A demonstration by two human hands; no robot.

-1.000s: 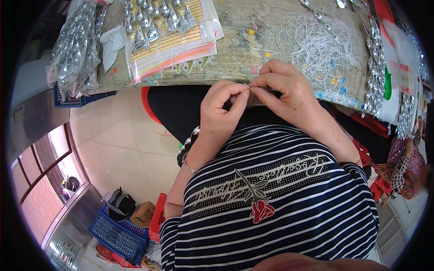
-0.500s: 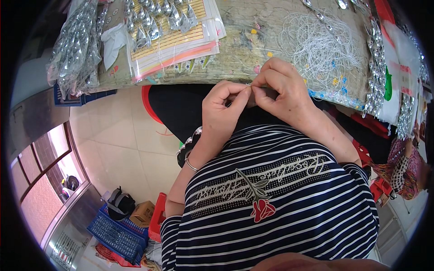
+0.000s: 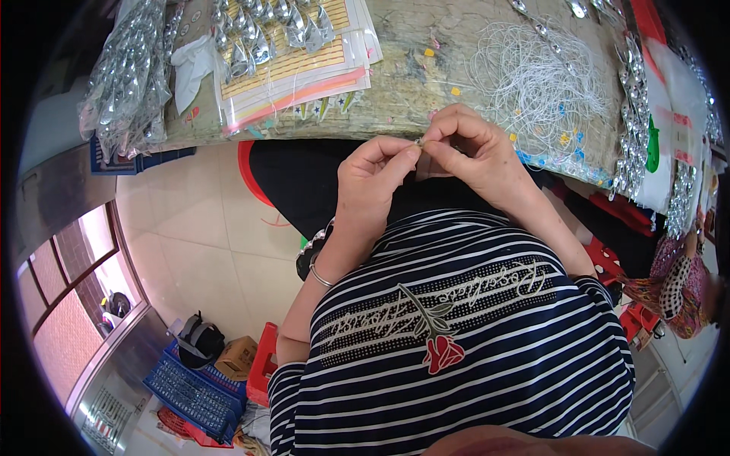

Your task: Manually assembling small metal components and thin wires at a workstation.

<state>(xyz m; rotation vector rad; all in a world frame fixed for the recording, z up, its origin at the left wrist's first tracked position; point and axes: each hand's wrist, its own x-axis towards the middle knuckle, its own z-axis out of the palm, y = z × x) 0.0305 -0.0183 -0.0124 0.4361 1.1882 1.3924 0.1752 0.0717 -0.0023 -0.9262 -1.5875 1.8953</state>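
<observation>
My left hand [image 3: 372, 178] and my right hand [image 3: 473, 148] meet just off the near edge of the table, above my lap. Both are closed in a pinch, thumb against forefinger, with the fingertips almost touching. A tiny shiny piece [image 3: 419, 142] shows between them, too small to name. Beyond my right hand, a loose tangle of thin white cord [image 3: 536, 72] lies on the table [image 3: 411, 99]. Silver, faceted drop-shaped pendants [image 3: 308, 34] rest on a stack of printed sheets [image 3: 293, 91] to the far left of my hands.
Bagged silver strands [image 3: 129, 83] hang over the table's left edge beside a crumpled white tissue [image 3: 192, 72]. More silver strands [image 3: 631, 114] and a green tool [image 3: 652, 144] lie at the right. Blue trays [image 3: 194, 395] stand on the floor, lower left. Another person's patterned sleeve [image 3: 673, 289] shows at right.
My right hand has come down a little, its raised fingers lower and more curled. The small shiny piece between the fingertips shows more plainly. My left hand has shifted slightly.
</observation>
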